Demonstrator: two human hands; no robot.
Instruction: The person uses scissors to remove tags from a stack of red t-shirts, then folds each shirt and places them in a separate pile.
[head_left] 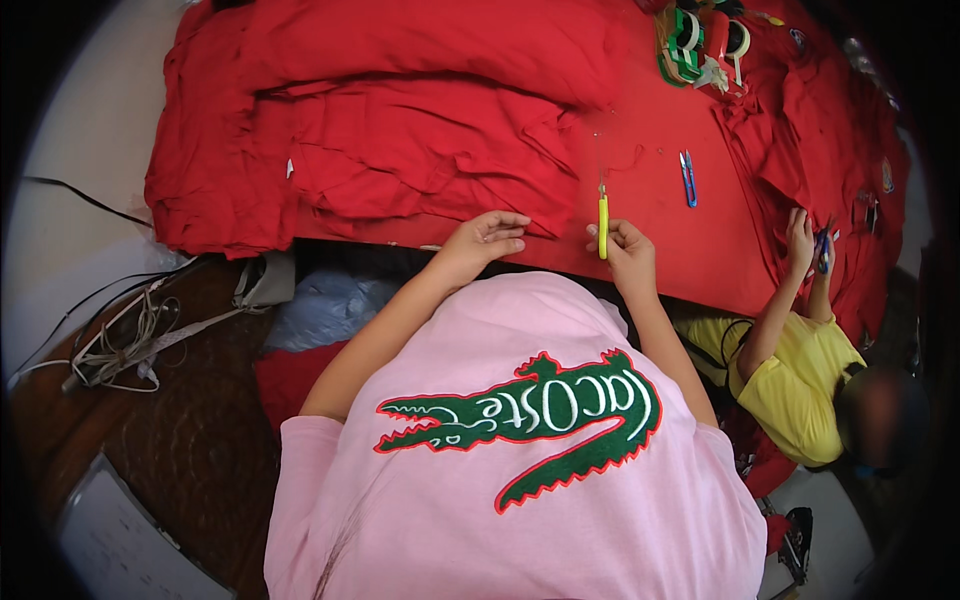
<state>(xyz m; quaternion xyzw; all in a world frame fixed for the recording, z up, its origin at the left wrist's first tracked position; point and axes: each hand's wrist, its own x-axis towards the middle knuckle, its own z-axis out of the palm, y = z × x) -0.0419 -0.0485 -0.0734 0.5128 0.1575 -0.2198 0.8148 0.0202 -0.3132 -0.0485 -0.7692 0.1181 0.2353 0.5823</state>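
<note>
At the near edge of the red fabric (430, 150), my left hand (480, 243) has its thumb and fingers apart, with nothing visible between them. Whether its fingertips touch the cloth, I cannot tell. My right hand (630, 255) grips a slim yellow-handled tool (603, 225) upright, its narrow metal tip pointing away from me. The tool's exact kind is unclear from this angle. Blue thread snips (688, 180) lie on the red tabletop (650, 215) beyond my right hand. A loose red thread curls between the snips and the fabric.
Green and red tape dispensers (680, 50) stand at the far right. At the right, a person in a yellow shirt (795, 385) works on red cloth (790, 130) with blue-handled scissors (823, 250). Tangled cables (125, 345) and a blue plastic bag (325, 308) are at the left, below the tabletop.
</note>
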